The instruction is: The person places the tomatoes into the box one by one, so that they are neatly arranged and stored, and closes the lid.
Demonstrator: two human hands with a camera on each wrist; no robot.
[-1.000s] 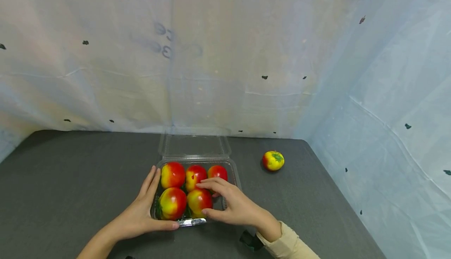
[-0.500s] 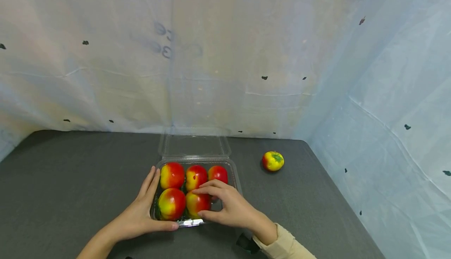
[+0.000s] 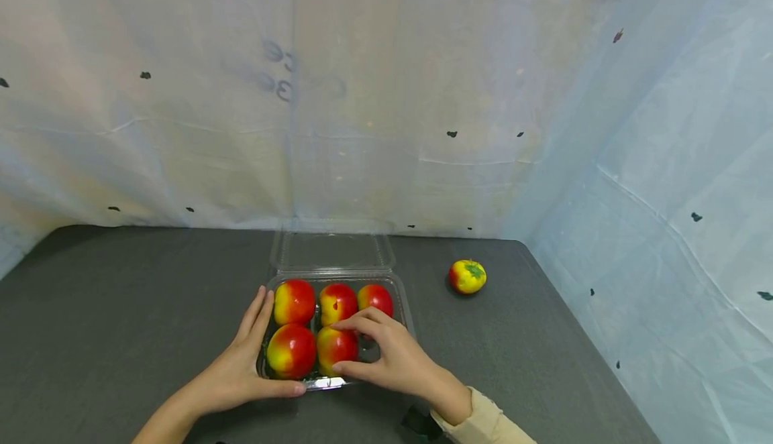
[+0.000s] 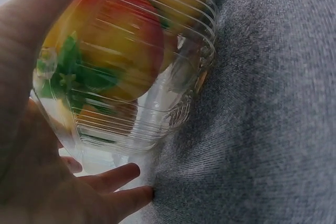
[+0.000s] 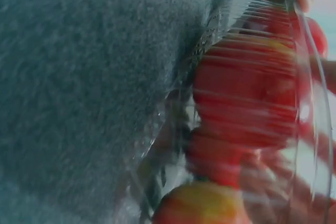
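A clear plastic clamshell box (image 3: 403, 300) stands with its lid laid back. Inside are several red-and-yellow fruits, some showing green leaves. My left hand (image 3: 241, 363) spans the box's near left corner, its straight fingers along the left side and its thumb on the front edge. My right hand (image 3: 398, 357) holds the front middle fruit (image 3: 335, 347) between thumb and fingers. Beside that lies the front left fruit (image 3: 292, 351). The right hand partly hides the back right fruit (image 3: 376, 298). In the left wrist view, a fruit (image 4: 121, 45) shows through the ribbed wall.
One more red-and-yellow fruit (image 3: 468, 276) lies on the grey table (image 3: 151, 296), right of the box. The transparent lid (image 3: 333, 249) reaches toward the pale plastic sheet (image 3: 362, 95) hanging behind. Another sheet (image 3: 676, 229) hangs on the right.
My right hand has shifted slightly left with the front middle fruit. The front left fruit has moved a little left as well. The left hand stays in place.
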